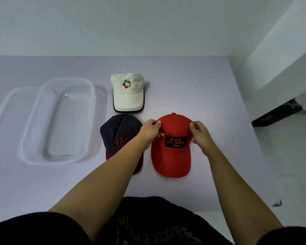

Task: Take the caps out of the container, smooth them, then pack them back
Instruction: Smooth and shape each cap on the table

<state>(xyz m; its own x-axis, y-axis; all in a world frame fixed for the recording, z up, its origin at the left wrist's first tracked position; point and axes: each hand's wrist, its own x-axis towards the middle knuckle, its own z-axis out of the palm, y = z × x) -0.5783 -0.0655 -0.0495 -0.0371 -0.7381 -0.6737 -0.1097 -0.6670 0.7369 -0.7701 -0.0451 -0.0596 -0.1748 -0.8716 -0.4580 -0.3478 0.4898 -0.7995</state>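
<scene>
Dark clothing (148, 227) is filling the bottom of the view, nearest the lens, and both bare forearms are reaching out from it over the pale lilac table (210, 82). On the table's left side the clear container (89, 121) is sitting with nothing in it, mouth up. What looks like its lid (7, 117) is lying partly under its left edge. My guess is that both are being kept to one side so the caps have room to be worked flat before repacking.

All three caps are lying out on the table, to the right of the container. The white cap (127, 96) is resting farthest away, brim toward the person. It appears tidy, so it is probably done. The dark cap (117, 131) is lying just beside the container, its brim partly hidden under the left forearm. The red cap (171, 160) is sitting to the right of it, close by, brim toward the person and black patch (175, 142) facing up.

The left hand (151, 131) is pinching the left side of the red crown between thumb and curled fingers. The right hand (200, 135) is pinching the opposite side in the same way. Holding both sides at once is likely meant to pull the crown taut and even. Smoothing seems to be nearing its end, and packing is not yet begun.
</scene>
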